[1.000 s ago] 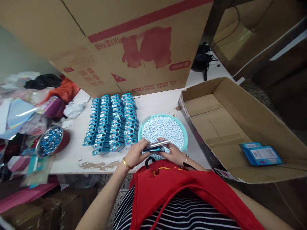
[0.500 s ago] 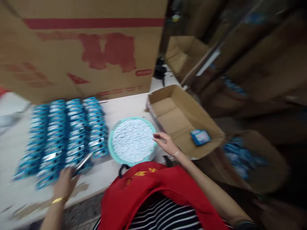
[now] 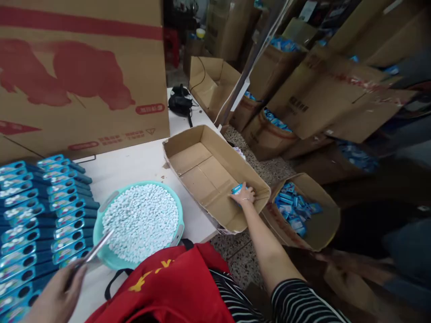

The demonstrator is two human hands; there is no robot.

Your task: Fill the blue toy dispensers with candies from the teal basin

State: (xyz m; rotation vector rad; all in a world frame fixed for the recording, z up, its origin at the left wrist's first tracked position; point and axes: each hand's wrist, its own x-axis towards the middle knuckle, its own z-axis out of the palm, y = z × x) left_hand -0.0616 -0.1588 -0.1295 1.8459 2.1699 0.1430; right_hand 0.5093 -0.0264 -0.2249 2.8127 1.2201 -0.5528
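My right hand (image 3: 246,195) reaches into a shallow cardboard tray (image 3: 193,161), its fingers round a small blue box (image 3: 236,189) that they partly cover. Closed in my left hand (image 3: 59,289), at the lower left, is a slim metal tool (image 3: 99,246) with a dark handle; its exact kind is unclear. The tool's tip points over the edge of a turquoise basin (image 3: 181,215). Small white pellets (image 3: 141,222) fill that basin. Rows of blue cases (image 3: 69,211) with round dark holes in their ends stand left of it, nearest my left hand.
A large printed carton (image 3: 84,76) walls off the table's back. A black device (image 3: 181,102) with a cable lies behind the tray. On the floor at right, an open carton (image 3: 332,220) holds blue packs. More cartons and a slanting metal post (image 3: 249,63) stand beyond.
The view has swung right. My right hand has gone from beside the basin into the tray and onto the blue box. My left hand still has the metal tool, now nearer the basin.
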